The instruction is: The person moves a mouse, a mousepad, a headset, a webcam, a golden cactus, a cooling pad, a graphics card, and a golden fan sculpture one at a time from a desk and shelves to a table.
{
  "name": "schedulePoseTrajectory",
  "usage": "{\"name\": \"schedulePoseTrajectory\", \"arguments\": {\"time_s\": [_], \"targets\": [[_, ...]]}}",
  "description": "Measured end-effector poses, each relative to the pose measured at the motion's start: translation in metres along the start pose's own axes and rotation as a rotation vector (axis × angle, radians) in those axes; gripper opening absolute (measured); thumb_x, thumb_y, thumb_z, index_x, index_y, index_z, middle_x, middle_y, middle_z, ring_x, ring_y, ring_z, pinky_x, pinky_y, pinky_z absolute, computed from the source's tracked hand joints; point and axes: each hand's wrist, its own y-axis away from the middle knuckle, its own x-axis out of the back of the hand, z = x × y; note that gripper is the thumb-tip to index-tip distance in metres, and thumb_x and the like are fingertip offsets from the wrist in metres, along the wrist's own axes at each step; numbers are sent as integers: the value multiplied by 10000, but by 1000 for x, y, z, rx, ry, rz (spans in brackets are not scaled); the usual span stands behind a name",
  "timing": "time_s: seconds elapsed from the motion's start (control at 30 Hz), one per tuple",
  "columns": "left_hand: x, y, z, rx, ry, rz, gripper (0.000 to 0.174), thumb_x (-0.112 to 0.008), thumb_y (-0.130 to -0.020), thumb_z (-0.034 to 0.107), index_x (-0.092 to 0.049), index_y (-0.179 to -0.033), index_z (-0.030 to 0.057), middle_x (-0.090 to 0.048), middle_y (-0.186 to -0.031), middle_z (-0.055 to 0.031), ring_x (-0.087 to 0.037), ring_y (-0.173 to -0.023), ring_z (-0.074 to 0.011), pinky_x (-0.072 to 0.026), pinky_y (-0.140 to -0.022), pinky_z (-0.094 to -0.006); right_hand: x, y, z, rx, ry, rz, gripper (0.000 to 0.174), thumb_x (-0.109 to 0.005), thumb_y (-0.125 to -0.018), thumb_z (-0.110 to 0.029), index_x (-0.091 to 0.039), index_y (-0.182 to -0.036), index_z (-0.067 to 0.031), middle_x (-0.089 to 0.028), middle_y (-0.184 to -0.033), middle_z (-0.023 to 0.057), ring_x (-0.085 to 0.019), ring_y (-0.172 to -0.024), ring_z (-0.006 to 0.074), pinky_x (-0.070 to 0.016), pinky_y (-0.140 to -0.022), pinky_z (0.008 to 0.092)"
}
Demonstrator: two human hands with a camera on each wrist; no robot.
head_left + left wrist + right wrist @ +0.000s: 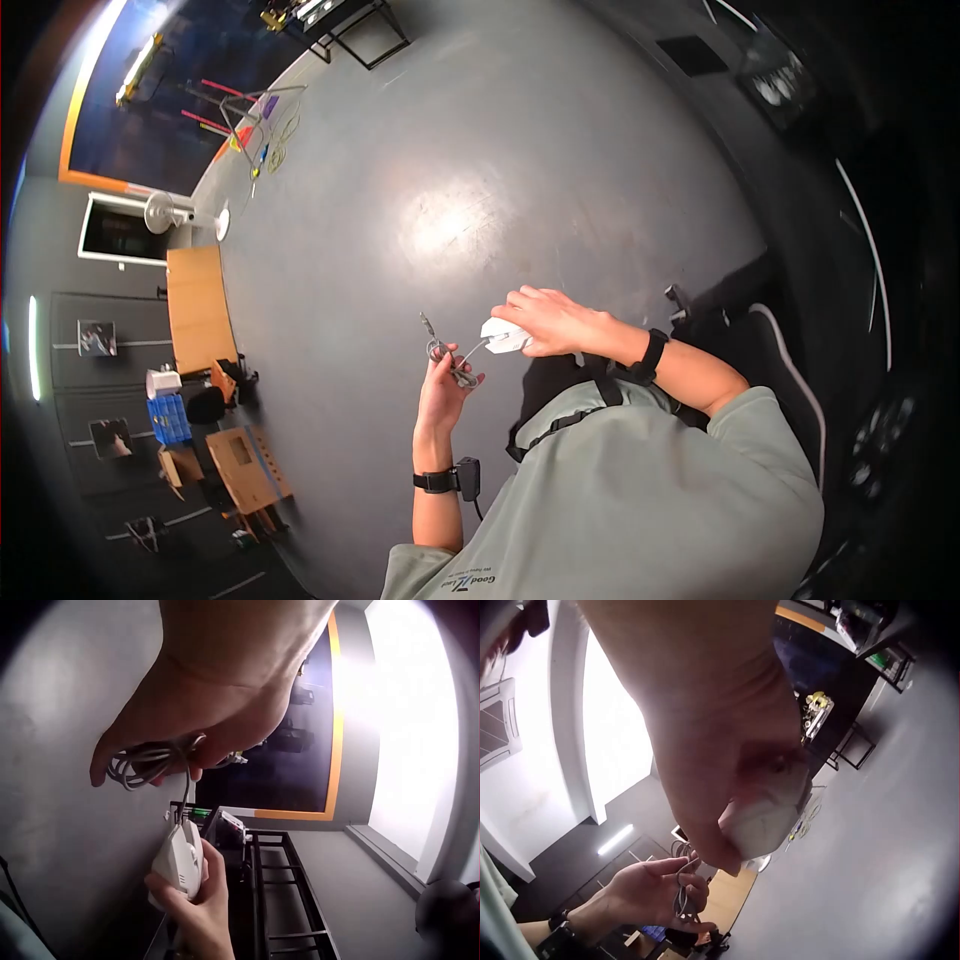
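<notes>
My right hand point(548, 318) grips a white computer mouse point(503, 336), its thumb and fingers along the two sides. From the front of the mouse a grey cable point(185, 787) runs across to my left hand point(444, 392). There the cable is gathered in a loose coil point(142, 766), and the left fingers curl round it. A short cable end point(427, 322) sticks out past the left fingertips in the head view. Both hands are held up in front of the body, close together. In the right wrist view, the left hand point(656, 889) with its coil shows beyond the mouse point(765, 825).
Grey floor point(560, 150) spreads ahead. Along the left stand a white fan point(165, 212), a brown board point(200, 310), a blue crate point(169, 419) and cardboard boxes point(248, 470). A metal stand point(235, 115) with cables lies farther off. A black-framed table point(365, 30) is at the top.
</notes>
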Motion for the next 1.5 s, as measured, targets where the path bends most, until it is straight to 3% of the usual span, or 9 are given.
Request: {"name": "schedulePoseTrajectory", "arguments": {"time_s": [0.17, 0.27, 0.5, 0.7, 1.07, 1.17, 1.27, 1.4, 1.5], "targets": [[3, -67, 17, -47, 173, 28, 131, -538, -908, 220, -490, -974, 117, -465, -751, 30, -485, -689, -104, -476, -776, -388, 23, -73, 31, 43, 11, -131, 502, -664, -628, -113, -530, -1112, -92, -529, -917, 95, -528, -888, 297, -473, -750, 413], [-4, -121, 38, -134, -66, 132, 254, -645, -856, 213, -424, -751, 144, -403, -629, 65, -375, -498, -48, -392, -554, -232, 35, -122, 58, 56, 29, -158, 497, -661, -631, -109, -527, -1109, -81, -520, -917, 106, -524, -904, 298, -469, -758, 415], [-16, -286, 173, -163, -124, 183, 327, -585, -899, 335, -403, -691, 159, -346, -564, 83, -294, -459, -35, -246, -415, -208, 84, -282, 155, 20, 33, -174, 498, -660, -633, -126, -521, -1110, -86, -513, -917, 101, -514, -900, 293, -464, -760, 406], [-13, -382, 309, -268, -473, 128, 320, -553, -915, 349, -400, -707, 160, -373, -557, 77, -281, -456, -16, -201, -410, -207, 130, -397, 209, -30, 48, -16, 503, -646, -640, -153, -513, -1122, -97, -517, -922, 92, -511, -892, 278, -463, -758, 401], [-24, -568, 458, -192, -158, 62, 232, -561, -914, 261, -424, -772, 138, -348, -615, 76, -278, -493, -22, -202, -426, -194, 179, -590, 348, -97, 7, -70, 518, -656, -656, -209, -500, -1139, -104, -526, -976, 93, -517, -947, 288, -472, -787, 400], [-33, -614, 498, -227, -163, 48, 197, -556, -917, 242, -443, -805, 126, -415, -657, 53, -351, -541, -34, -267, -470, -192, 208, -650, 383, -118, -6, -130, 518, -654, -658, -210, -499, -1142, -109, -524, -974, 88, -511, -951, 285, -470, -784, 396], [-42, -659, 535, -329, -332, 96, 163, -542, -927, 250, -501, -880, 100, -522, -755, 19, -478, -689, -82, -381, -642, -228, 236, -707, 418, -58, 22, -128, 513, -652, -656, -210, -504, -1138, -111, -521, -955, 89, -509, -933, 287, -468, -771, 401], [-54, -725, 570, -388, -326, 170, 176, -518, -940, 246, -522, -984, 76, -513, -852, 10, -481, -770, -79, -419, -683, -244, 270, -773, 457, 0, 53, -177, 520, -669, -652, -174, -500, -1139, -105, -513, -935, 98, -511, -914, 289, -464, -769, 407], [-65, -772, 597, -353, -175, 181, 159, -513, -938, 226, -512, -982, 73, -493, -792, 14, -464, -705, -74, -405, -639, -234, 283, -812, 485, 19, 68, -182, 528, -675, -665, -188, -492, -1153, -107, -511, -947, 102, -508, -919, 292, -460, -774, 408]]}}
